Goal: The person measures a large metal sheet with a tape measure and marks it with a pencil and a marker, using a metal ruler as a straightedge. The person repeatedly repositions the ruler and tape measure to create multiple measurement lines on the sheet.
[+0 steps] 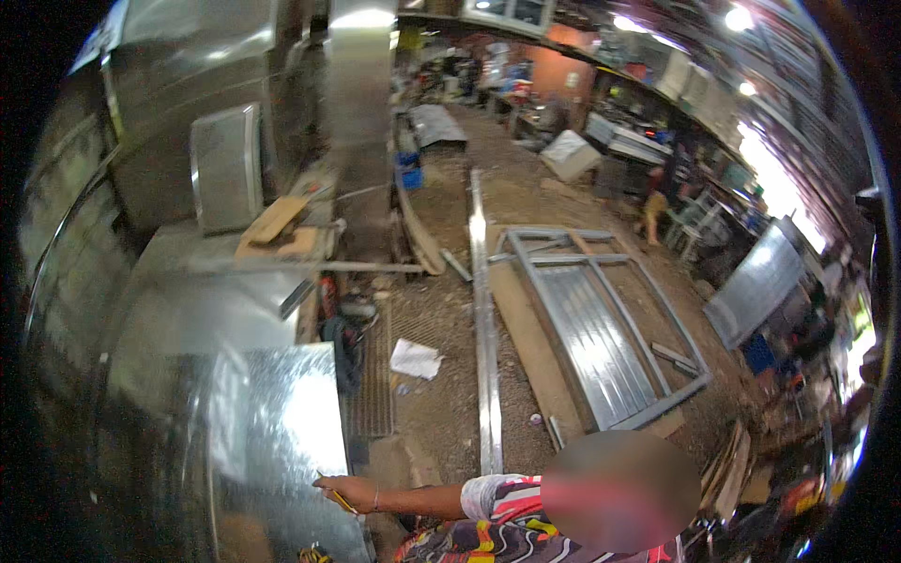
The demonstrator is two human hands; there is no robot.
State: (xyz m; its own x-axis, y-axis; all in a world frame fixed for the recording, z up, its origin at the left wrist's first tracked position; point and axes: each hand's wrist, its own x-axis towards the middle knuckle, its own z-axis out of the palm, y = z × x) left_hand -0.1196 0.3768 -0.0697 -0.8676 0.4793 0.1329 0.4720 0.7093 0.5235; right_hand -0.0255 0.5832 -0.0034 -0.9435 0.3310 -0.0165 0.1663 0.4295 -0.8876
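Note:
Neither of my hands is in view. In front of me on the left lies a shiny metal sheet [282, 403] on a work surface. A co-worker in a patterned shirt [507, 540] reaches in from the lower right. That person's hand [352, 492] holds a thin yellow pencil [343, 502] over the sheet's right edge. At the lower border, a small yellow and black object [314, 555] is partly cut off, and I cannot make out its kind.
A long metal bar [481, 328] runs along the dirt floor. Right of it lies a metal frame [601, 338] with a ribbed panel. White paper or cloth [416, 358] is on the ground. Wood pieces [279, 220] rest beyond the sheet. Another person [662, 192] is far right.

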